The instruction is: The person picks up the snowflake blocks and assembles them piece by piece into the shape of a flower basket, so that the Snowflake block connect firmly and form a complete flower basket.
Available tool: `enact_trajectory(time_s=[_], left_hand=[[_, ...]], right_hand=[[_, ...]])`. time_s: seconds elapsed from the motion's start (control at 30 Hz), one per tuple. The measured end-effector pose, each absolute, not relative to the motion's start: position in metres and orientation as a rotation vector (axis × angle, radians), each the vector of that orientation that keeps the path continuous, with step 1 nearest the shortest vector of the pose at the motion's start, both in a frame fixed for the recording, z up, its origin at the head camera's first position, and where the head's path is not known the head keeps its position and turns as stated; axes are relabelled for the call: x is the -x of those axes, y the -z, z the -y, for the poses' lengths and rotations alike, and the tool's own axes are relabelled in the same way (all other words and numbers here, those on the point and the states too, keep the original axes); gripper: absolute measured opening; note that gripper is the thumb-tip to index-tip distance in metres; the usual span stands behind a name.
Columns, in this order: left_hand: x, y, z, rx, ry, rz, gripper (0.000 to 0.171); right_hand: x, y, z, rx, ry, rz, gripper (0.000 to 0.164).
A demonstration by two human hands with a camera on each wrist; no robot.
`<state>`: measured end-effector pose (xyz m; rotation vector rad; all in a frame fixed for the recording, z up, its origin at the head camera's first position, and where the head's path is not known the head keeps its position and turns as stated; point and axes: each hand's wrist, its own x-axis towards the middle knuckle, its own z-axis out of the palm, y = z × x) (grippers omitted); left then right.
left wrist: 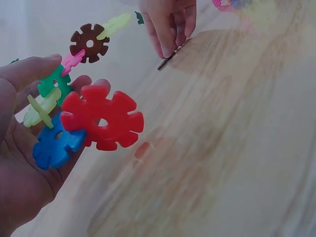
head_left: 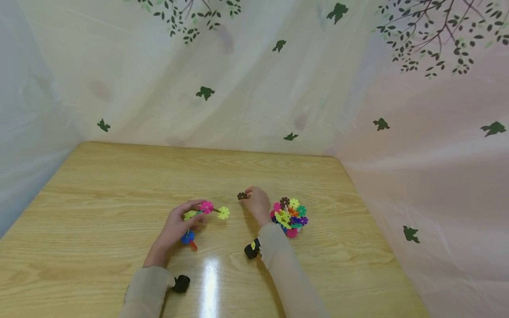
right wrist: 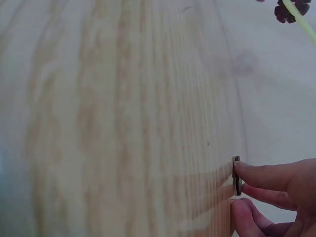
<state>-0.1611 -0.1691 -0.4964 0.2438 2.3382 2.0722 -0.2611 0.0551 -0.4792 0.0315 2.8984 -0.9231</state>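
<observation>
My left hand (head_left: pixel 177 224) holds a chain of notched plastic snowflake discs joined edge to edge. In the left wrist view the chain runs from a red disc (left wrist: pixel 102 118) and a blue disc (left wrist: pixel 58 143) through yellow, a green disc (left wrist: pixel 54 83) and pink to a brown disc (left wrist: pixel 89 43) and a pale yellow one. Thumb and fingers grip it near the green disc. To the right, my right hand (head_left: pixel 257 204) pinches a single brown disc (head_left: pixel 241 195) between thumb and fingers, apart from the chain. That disc is seen edge-on in the right wrist view.
A heap of mixed-colour snowflake discs (head_left: pixel 292 212) lies on the wooden table (head_left: pixel 119 190), just right of my right forearm. A light curtain (head_left: pixel 246 110) printed with leaves and birds hangs behind and beside the table. Each wrist carries a black camera (head_left: pixel 181 284).
</observation>
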Motion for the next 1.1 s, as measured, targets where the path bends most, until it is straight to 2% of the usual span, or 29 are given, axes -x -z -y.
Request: enact_trajectory(time_s=[0.43,0.63,0.83,1.1], left_hand=[[0.162,0.497,0.169,-0.243,-2.102,-2.298,0.042],[0.161,0.497,0.169,-0.243,-2.112,-2.293,0.042],[0.159,0.496,0.169,-0.234,-2.121,-2.278,0.042],[0.161,0.496,0.168,-0.239,-2.114,-2.3,0.046]], right_hand=[[0.26,0.477,-0.056,0.068,0.847,-2.881,0.021],[0.254,0.483,-0.058,0.053,1.216,-2.734,0.012],[0.243,0.488,-0.063,-0.071,1.732,-2.297,0.022],[0.213,0.487,-0.068,0.015,1.914,-2.021,0.022]])
